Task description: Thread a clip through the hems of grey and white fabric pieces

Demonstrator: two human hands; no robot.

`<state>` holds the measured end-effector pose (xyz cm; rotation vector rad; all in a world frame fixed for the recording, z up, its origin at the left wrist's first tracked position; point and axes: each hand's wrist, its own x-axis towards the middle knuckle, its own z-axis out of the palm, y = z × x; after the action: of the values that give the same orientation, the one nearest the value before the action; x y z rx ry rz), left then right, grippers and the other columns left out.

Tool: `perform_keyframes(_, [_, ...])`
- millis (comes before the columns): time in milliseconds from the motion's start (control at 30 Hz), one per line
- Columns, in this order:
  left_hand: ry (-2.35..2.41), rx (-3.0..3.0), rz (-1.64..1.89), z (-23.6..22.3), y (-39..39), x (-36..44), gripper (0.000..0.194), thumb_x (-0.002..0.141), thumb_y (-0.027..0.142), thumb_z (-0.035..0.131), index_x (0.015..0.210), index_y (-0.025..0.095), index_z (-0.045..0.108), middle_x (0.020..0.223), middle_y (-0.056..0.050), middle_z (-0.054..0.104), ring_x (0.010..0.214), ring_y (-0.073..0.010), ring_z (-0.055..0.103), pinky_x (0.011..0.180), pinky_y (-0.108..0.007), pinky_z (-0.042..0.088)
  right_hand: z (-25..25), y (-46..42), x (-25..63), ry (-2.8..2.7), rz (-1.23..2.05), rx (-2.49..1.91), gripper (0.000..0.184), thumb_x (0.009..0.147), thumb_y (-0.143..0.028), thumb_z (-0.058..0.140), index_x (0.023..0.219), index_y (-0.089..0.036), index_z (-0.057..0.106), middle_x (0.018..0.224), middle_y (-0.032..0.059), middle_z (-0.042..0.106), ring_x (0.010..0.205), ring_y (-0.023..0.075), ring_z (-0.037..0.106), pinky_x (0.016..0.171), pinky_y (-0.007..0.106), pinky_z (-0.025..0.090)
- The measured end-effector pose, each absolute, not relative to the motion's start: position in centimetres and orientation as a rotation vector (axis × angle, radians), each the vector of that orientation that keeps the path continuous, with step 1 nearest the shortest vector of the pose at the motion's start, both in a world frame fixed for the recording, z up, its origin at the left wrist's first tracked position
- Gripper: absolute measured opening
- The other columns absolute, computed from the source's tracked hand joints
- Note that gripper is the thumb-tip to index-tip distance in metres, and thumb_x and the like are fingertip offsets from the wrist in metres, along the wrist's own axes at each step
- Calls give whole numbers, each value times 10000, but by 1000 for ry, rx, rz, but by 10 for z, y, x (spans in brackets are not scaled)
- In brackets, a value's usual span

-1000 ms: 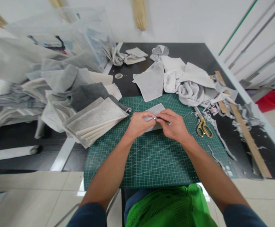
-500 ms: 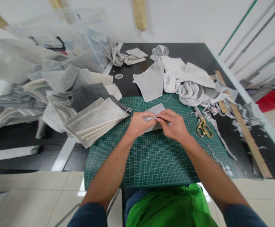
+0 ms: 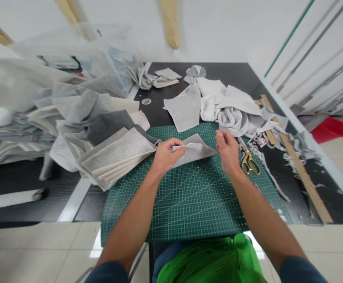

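My left hand [image 3: 167, 156] pinches a folded edge of a small light-grey fabric piece [image 3: 199, 152], which stretches to the right over the green cutting mat [image 3: 189, 204]. Apart from the cloth, my right hand [image 3: 228, 151] hovers just right of its tip, fingers curled together; whatever they hold, if anything, is too small to make out. Gold-handled scissors [image 3: 250, 163] lie on the mat beside my right wrist. To the left of my left hand, a fanned stack of grey and cream fabric pieces [image 3: 121, 151] overlaps the mat.
A big heap of grey cloth [image 3: 21, 118] and a clear plastic bin [image 3: 115, 51] occupy the left. White and grey fabric [image 3: 233, 110] lies bunched behind the mat. A wooden ruler [image 3: 304, 177], scraps and a tape roll [image 3: 146, 101] are on the black table [image 3: 224, 70].
My right hand has let go of the fabric piece and moved right, away from my left hand. My left hand still grips the cloth. The view has shifted slightly.
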<state>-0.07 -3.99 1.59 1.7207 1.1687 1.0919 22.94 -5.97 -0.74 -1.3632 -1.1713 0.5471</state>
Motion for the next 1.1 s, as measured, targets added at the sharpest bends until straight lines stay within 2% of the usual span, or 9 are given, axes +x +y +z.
perform_keyframes(133, [1062,1667,1145,9,-37,0,70,783,202,692,852,193,686,934,-32,776,900,-189,715,865,-334,541,0,-66,219,-1344,555,-1417,459,853,-421,694,1255,-207,637,932,21,667,673,149,526,686,315,486])
perform_keyframes(333, [965,1632,1254,4,-33,-4,97,801,161,687,751,196,611,916,-48,784,947,-218,748,932,-407,562,-1,-66,222,-1529,496,-1557,440,830,-281,602,1254,-199,689,1111,83,717,825,205,611,820,366,494])
perform_keyframes(433, [891,1589,1313,4,-33,-6,149,802,157,686,709,200,577,862,-47,781,934,-238,760,925,-436,577,-3,-62,228,-1593,667,-1625,385,810,-266,583,1166,-194,711,965,44,729,801,201,610,784,342,471])
perform_keyframes(533, [913,1529,1416,6,-32,-5,134,818,180,689,748,207,579,877,-41,777,943,-234,758,960,-452,572,-2,-60,231,-1707,810,-1579,210,751,-232,595,926,-196,704,788,-5,660,710,168,551,669,292,409])
perform_keyframes(600, [953,1469,1499,6,-30,-5,104,837,220,705,841,213,601,939,-43,776,978,-225,750,969,-439,567,-2,-61,230,-1704,776,-1603,83,732,-251,636,796,-200,648,697,-26,585,659,152,492,613,281,351])
perform_keyframes(633, [971,1438,1536,6,-29,-5,118,842,243,717,887,216,611,969,-46,773,992,-220,744,965,-425,566,-3,-61,230,-1669,736,-1624,91,732,-278,666,757,-202,621,668,-33,551,644,146,465,597,281,327])
perform_keyframes(733, [1003,1378,1592,5,-25,-6,162,839,284,750,934,214,639,1005,-49,762,993,-203,726,941,-377,560,-6,-62,229,-1520,685,-1623,222,776,-390,705,714,-205,598,626,-44,482,616,136,409,574,284,284])
perform_keyframes(867, [1095,1375,1575,2,-23,-9,146,842,293,742,935,213,663,991,-44,748,968,-195,706,903,-350,552,-7,-62,230,-1411,820,-1512,336,849,-493,666,693,-198,622,611,-43,441,599,131,372,573,290,264])
perform_keyframes(1100, [1253,1227,1513,1,-17,-9,145,896,342,658,964,215,643,991,-55,734,933,-190,675,820,-313,524,-2,-63,231,-1204,1146,-1319,400,788,-556,762,688,-197,618,637,-37,484,616,119,371,581,278,262])
